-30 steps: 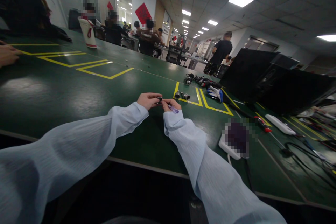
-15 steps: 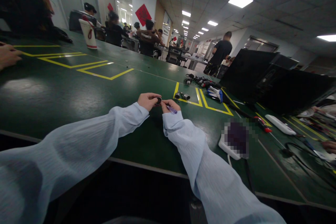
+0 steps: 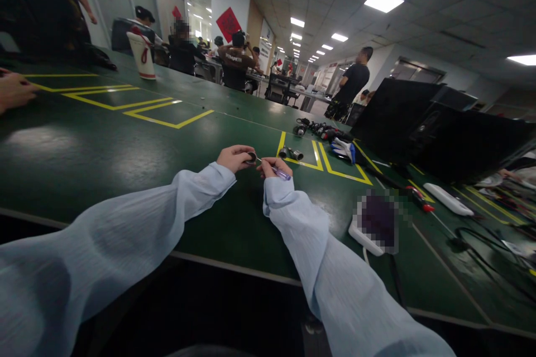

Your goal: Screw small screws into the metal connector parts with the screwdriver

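Observation:
Both my forearms in pale blue sleeves reach over the green table [image 3: 104,150]. My left hand [image 3: 234,157] is closed around a small dark round part [image 3: 251,157]. My right hand [image 3: 271,167] grips a small screwdriver with a purple handle [image 3: 280,173], its thin tip pointing at the dark part. The two hands are almost touching, resting on the table just left of a yellow-taped box.
Two small metal cylinders [image 3: 291,152] lie in the yellow box, with a pile of dark parts and a blue-white glove [image 3: 343,148] beyond. Black cases [image 3: 422,128] stand right. A white device [image 3: 374,223], red-handled tool [image 3: 416,197] and cables lie right. Another person's hand [image 3: 12,92] rests far left; a paper cup [image 3: 141,54].
My hands have shifted slightly; the screwdriver's tip now shows, drawn a little back from the dark part. People in the background have moved.

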Tool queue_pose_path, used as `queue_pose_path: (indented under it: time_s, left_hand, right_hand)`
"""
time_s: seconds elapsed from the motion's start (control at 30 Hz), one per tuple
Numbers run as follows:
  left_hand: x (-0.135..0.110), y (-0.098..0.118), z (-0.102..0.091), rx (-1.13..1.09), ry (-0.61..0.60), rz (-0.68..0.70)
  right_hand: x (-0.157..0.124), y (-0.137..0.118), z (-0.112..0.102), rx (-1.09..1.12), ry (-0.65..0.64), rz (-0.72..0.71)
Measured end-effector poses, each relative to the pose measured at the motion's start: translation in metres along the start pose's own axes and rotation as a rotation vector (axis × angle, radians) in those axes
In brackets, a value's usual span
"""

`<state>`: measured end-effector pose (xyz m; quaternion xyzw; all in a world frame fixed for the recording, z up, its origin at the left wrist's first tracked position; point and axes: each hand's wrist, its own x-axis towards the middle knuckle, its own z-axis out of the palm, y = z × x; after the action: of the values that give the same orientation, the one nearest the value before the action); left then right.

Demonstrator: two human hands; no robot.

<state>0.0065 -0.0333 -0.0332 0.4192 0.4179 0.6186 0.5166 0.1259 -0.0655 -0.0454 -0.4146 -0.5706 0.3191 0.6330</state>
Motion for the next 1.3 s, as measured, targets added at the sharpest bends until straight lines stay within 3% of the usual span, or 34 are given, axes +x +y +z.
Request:
queue_pose_path:
  time_s: [0.07,0.23,0.43,0.57,0.67,0.77,0.97,1.17,1.3]
  left_hand:
    - [0.01,-0.004,-0.008,-0.036,-0.013,0.018]
    - [0.027,-0.009,-0.024,0.316,-0.02,0.192]
    - [0.02,-0.008,-0.02,0.553,-0.042,0.353]
    - [0.02,-0.007,-0.021,0.761,-0.005,0.512]
    - [0.023,-0.004,-0.025,0.898,0.018,0.557]
    - [0.025,-0.001,-0.027,0.937,0.053,0.583]
    - [0.022,0.0,-0.025,0.836,-0.1,0.426]
    - [0.021,-0.003,-0.023,0.862,-0.255,0.451]
    - [0.021,-0.008,-0.023,0.879,-0.302,0.503]
  right_hand:
    - [0.001,-0.001,0.0,0.117,0.008,0.056]
    - [0.002,-0.001,-0.001,0.245,-0.018,0.136]
    - [0.003,0.003,-0.004,0.278,-0.136,0.214]
    - [0.013,0.007,-0.008,0.421,-0.207,0.402]
    - [0.02,0.011,-0.013,0.476,-0.262,0.521]
    - [0.023,0.011,-0.015,0.473,-0.259,0.551]
    - [0.021,0.01,-0.012,0.486,-0.226,0.484]
    - [0.01,0.003,-0.009,0.513,-0.15,0.302]
    - [0.001,0.0,-0.004,0.302,-0.096,0.166]
